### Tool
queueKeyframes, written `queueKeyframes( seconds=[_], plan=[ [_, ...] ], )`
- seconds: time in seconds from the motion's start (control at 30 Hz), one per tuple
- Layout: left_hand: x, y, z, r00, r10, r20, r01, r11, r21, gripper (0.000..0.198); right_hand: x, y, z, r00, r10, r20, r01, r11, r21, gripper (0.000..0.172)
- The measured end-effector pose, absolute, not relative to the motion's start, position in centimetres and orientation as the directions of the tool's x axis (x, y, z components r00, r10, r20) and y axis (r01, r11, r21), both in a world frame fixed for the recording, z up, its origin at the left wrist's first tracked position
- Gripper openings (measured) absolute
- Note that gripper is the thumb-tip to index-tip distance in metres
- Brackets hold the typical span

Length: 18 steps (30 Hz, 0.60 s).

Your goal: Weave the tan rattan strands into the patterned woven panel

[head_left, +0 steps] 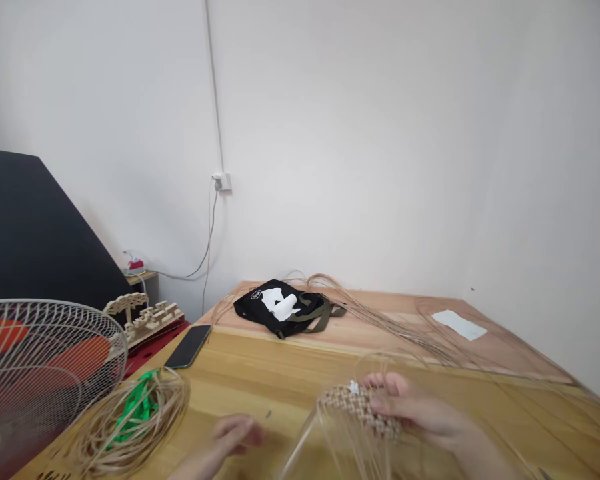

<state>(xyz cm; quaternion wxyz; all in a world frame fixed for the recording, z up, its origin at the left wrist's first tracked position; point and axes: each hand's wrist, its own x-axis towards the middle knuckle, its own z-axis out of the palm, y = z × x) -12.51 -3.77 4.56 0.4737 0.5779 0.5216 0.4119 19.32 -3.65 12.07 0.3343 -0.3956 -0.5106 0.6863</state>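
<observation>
Right hand (407,405) grasps checkered, knobbly woven panel (349,404); its thin tan strands (371,457) blur, leaving view below. Left hand (233,435): curled, blurred; grip indeterminate.

The light is bright, soft and even; where it comes from cannot be told. Beyond both hands, the pale wall (380,147) shades gradually into grey toward the left hand's side. Motion blur smears the left hand (237,435), and the right hand (420,408) is softened as well, along with the woven piece (364,407) at its fingers and the loose strands (353,448) streaking below. Ahead, between the hands, the black bag (307,309) looks crisper, the white on it nearly bare of detail. Left of the left hand, wide-angle distortion stretches the fan (55,367); high beyond the right hand, the corner darkens.
</observation>
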Motion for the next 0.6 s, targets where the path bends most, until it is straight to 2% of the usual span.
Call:
queueKeyframes(
  seconds=[0.03, 0.13, 0.2, 0.27, 0.33, 0.43, 0.53, 0.6],
  plan=[
    [-10.9, -3.4, 4.9, 0.195, 0.977, -0.081, 0.156, 0.051, 0.986, 0.041, 19.2, -3.7, 12.0, -0.483, 0.852, -0.202, -0.056, -0.26, -0.964, 0.038],
    [-5.9, -3.2, 6.1, 0.449, 0.888, -0.1, -0.024, 0.124, 0.992, 0.06, 19.1, -4.2, 12.1, -0.484, 0.845, -0.226, -0.047, -0.283, -0.958, 0.044],
    [-3.2, -3.5, 6.7, 0.674, 0.727, -0.134, -0.137, 0.301, 0.944, 0.07, 19.3, -4.8, 11.9, -0.447, 0.853, -0.27, -0.032, -0.317, -0.948, 0.047],
    [-1.5, -3.9, 6.7, 0.801, 0.588, -0.111, -0.203, 0.442, 0.874, 0.07, 19.6, -5.6, 11.2, -0.437, 0.851, -0.29, -0.041, -0.341, -0.939, 0.049],
    [-0.7, -4.0, 5.9, 0.843, 0.533, -0.072, -0.251, 0.508, 0.824, 0.068, 19.9, -6.4, 10.1, -0.492, 0.821, -0.289, -0.064, -0.365, -0.929, 0.052],
    [-0.3, -2.9, 3.8, 0.827, 0.554, -0.099, -0.249, 0.517, 0.819, 0.06, 20.3, -6.4, 9.0, -0.542, 0.777, -0.32, -0.055, -0.413, -0.909, 0.052],
    [-0.2, -0.7, 4.0, 0.791, 0.589, -0.164, -0.137, 0.433, 0.891, 0.056, 20.9, -5.0, 9.9, -0.429, 0.809, -0.403, 0.071, -0.414, -0.907, 0.048],
    [-0.2, 0.4, 6.6, 0.76, 0.634, -0.145, -0.083, 0.315, 0.946, 0.061, 21.3, -4.2, 12.1, -0.342, 0.862, -0.374, 0.163, -0.338, -0.927, 0.052]
  ],
)
